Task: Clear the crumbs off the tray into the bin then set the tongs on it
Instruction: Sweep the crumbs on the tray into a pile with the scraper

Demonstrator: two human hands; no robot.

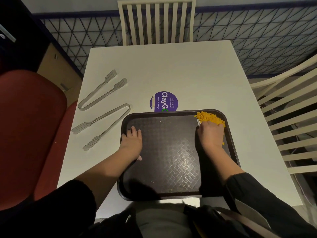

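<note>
A dark brown tray (171,152) lies on the white table at the near edge. Orange crumbs (210,118) are heaped in its far right corner, and a few specks are scattered elsewhere on it. My right hand (210,134) rests just behind the heap, fingers curled down against it, with a thin pale piece (198,121) sticking out at its far left side. My left hand (132,140) lies flat on the tray's left rim, fingers spread. Two metal tongs, one farther away (101,91) and one nearer (103,125), lie on the table left of the tray.
A purple round sticker (163,101) sits just beyond the tray. A large red rounded thing (30,131) stands left of the table. Pale slatted chairs stand at the far side (156,21) and on the right (291,117). A dark bag lies in my lap.
</note>
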